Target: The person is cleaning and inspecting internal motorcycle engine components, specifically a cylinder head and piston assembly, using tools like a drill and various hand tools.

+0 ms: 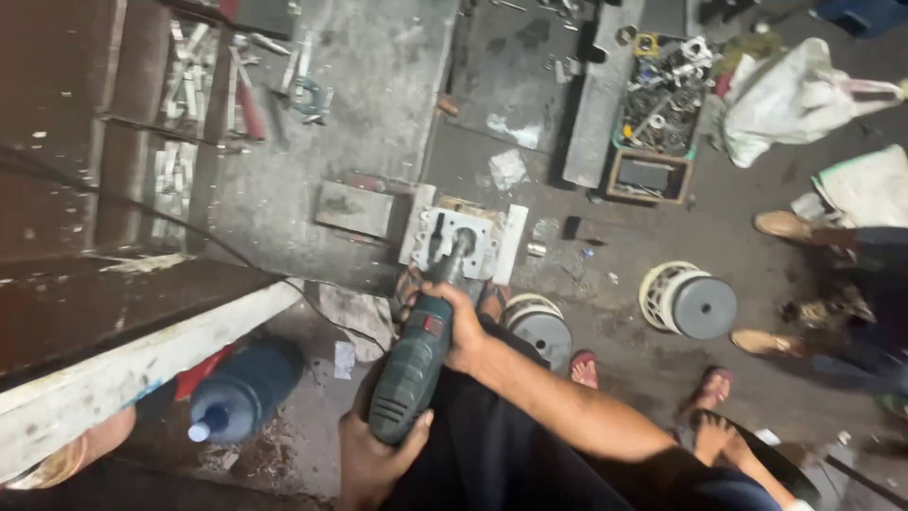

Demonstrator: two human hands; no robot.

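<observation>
While both hands [416,397] grip the green drill [411,364], its bit sits in the white metal block [463,237]; drilling depth indeterminate.

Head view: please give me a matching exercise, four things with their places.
Things:
1. power drill
2. blue bottle
3. white bag
4. grey spool

Places:
A. top right of the floor
B. lying under the white beam, lower left
C. on the floor, right of the drill
D. gripped by right hand and left hand

Pairs: 1-D, 2-B, 3-A, 4-C
</observation>
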